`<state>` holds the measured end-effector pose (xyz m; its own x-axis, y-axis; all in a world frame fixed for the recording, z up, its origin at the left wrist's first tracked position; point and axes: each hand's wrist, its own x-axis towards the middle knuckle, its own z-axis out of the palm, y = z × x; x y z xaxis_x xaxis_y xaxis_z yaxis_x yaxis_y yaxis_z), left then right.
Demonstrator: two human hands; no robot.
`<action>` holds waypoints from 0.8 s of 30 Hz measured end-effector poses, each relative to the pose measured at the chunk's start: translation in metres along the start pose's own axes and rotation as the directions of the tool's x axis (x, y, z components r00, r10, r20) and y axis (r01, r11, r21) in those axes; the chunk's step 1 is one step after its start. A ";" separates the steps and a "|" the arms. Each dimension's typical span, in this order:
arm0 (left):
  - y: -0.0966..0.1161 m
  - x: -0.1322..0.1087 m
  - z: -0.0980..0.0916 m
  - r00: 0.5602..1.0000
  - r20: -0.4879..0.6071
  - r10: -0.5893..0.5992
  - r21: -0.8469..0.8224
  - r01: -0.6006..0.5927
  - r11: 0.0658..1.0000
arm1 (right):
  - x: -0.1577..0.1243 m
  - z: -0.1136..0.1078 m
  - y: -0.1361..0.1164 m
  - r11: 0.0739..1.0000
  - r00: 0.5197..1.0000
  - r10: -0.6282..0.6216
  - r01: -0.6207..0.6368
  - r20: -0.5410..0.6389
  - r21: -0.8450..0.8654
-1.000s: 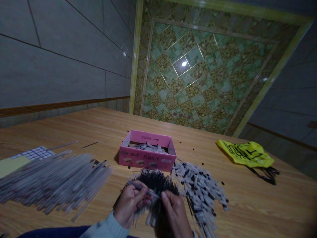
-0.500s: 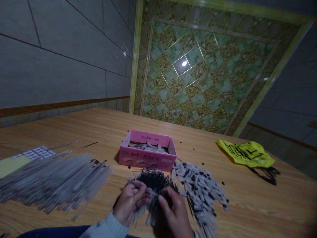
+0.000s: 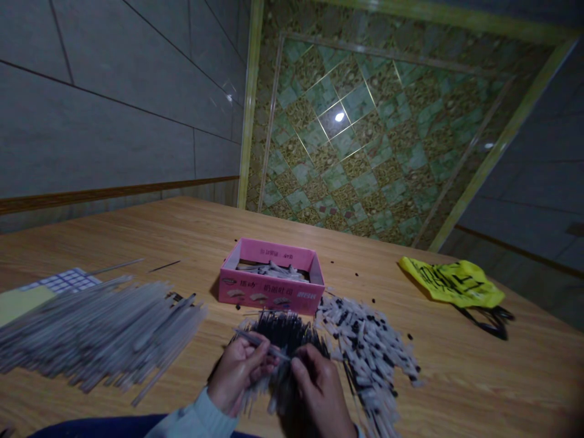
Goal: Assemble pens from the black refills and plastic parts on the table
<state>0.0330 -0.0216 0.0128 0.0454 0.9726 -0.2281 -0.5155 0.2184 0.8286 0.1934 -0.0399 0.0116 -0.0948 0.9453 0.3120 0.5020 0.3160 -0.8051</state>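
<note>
In my left hand point(image 3: 244, 371), thumb and fingers pinch a thin greyish tube point(image 3: 261, 343) that slants down to the right. My right hand point(image 3: 322, 386) is closed at the tube's lower right end, thumb against forefinger; any small part between those fingertips is too blurred to make out. Under and behind both hands lies a heap of thin dark-ended sticks point(image 3: 285, 328), partly covered by them. Just beyond stands an open pink box point(image 3: 269, 298) with pale, slender pieces inside. Right of my right hand spreads a pile of short whitish pieces with black bits point(image 3: 369, 340).
A broad bundle of long translucent tubes point(image 3: 104, 334) lies on the wooden table point(image 3: 182, 228) at left, beside a checked cloth or paper point(image 3: 68, 280). At right sits a yellow bag point(image 3: 451, 283) with black straps. Small black bits are scattered about. Tiled walls rise behind the table.
</note>
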 end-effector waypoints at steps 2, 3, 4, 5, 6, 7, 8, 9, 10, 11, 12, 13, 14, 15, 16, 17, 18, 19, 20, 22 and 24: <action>0.001 0.000 0.000 1.000 -0.001 0.001 0.006 -0.001 1.000 | 0.000 -0.001 0.000 0.999 0.999 -0.035 0.035 -0.025 -0.004; 0.001 0.000 0.000 1.000 0.001 0.001 0.010 -0.001 1.000 | 0.000 -0.001 0.000 0.999 0.999 -0.038 0.038 -0.021 -0.005; 0.001 0.000 0.000 1.000 0.004 0.001 0.014 -0.001 1.000 | -0.001 0.000 0.001 1.000 0.999 -0.031 0.031 -0.012 -0.001; 0.000 0.000 0.000 1.000 0.007 0.000 0.018 0.000 1.000 | -0.001 0.001 0.003 1.000 1.000 -0.016 0.016 0.002 0.010; 0.000 0.001 -0.001 1.000 0.009 -0.001 0.024 0.001 1.000 | -0.001 0.002 0.004 1.000 1.000 0.003 -0.004 0.021 0.027; -0.001 0.001 -0.001 1.000 0.012 -0.003 0.030 0.003 1.000 | 0.000 0.003 0.006 0.998 0.999 0.024 -0.026 0.037 0.050; -0.001 0.001 -0.001 1.000 0.013 -0.004 0.036 0.004 0.999 | 0.000 0.004 0.007 0.996 0.998 0.045 -0.049 0.050 0.078; -0.001 0.002 -0.002 1.000 0.013 -0.005 0.043 0.004 0.999 | 0.001 0.003 0.008 0.992 0.996 0.063 -0.069 0.063 0.106; -0.002 0.002 -0.002 1.000 0.012 -0.005 0.048 0.005 0.999 | 0.002 0.001 0.008 0.989 0.995 0.076 -0.084 0.070 0.118; -0.002 0.003 -0.003 1.000 0.010 -0.005 0.052 0.004 0.999 | 0.004 -0.003 0.008 0.991 0.994 0.085 -0.092 0.066 0.101; -0.002 0.003 -0.003 1.000 0.005 -0.003 0.054 0.003 0.999 | 0.006 -0.008 0.007 0.995 0.995 0.090 -0.092 0.043 0.045; -0.002 0.004 -0.004 1.000 0.000 -0.001 0.055 0.001 0.998 | 0.008 -0.015 0.006 0.995 0.996 0.087 -0.086 0.005 -0.050; -0.002 0.004 -0.004 1.000 -0.005 0.000 0.056 0.000 0.998 | 0.010 -0.023 0.006 0.982 0.997 0.069 -0.074 -0.038 -0.174; -0.002 0.005 -0.004 1.000 -0.008 0.001 0.058 0.000 0.998 | 0.012 -0.031 0.007 0.949 0.996 0.042 -0.065 -0.078 -0.309; -0.001 0.005 -0.004 1.000 -0.010 0.001 0.062 0.000 0.998 | 0.014 -0.038 0.009 0.902 0.995 0.011 -0.051 -0.095 -0.429; -0.001 0.004 -0.003 1.000 -0.010 0.001 0.069 0.000 0.998 | 0.016 -0.045 0.012 0.848 0.996 -0.009 -0.038 -0.086 -0.529; 0.000 0.004 -0.003 1.000 -0.008 0.002 0.078 -0.001 0.997 | 0.018 -0.049 0.017 0.798 0.998 -0.016 -0.028 -0.067 -0.603; 0.000 0.004 -0.003 1.000 -0.006 0.005 0.088 -0.004 0.996 | 0.019 -0.053 0.022 0.758 0.999 -0.012 -0.019 -0.044 -0.652; 0.001 0.003 -0.003 1.000 -0.001 0.010 0.098 -0.010 0.995 | 0.021 -0.054 0.027 0.731 1.000 -0.001 -0.019 -0.028 -0.682; 0.002 0.003 -0.004 1.000 0.016 0.025 0.119 -0.027 0.993 | 0.022 -0.054 0.037 0.711 1.000 0.019 -0.027 -0.019 -0.703; 0.002 0.003 -0.005 0.998 0.042 0.042 0.144 -0.048 0.988 | 0.022 -0.053 0.044 0.715 0.999 0.021 -0.034 -0.027 -0.698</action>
<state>0.0281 -0.0192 0.0112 0.0597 0.9834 -0.1713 -0.3886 0.1810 0.9035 0.2587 -0.0093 0.0101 -0.0611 0.9492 0.3088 0.9624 0.1380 -0.2339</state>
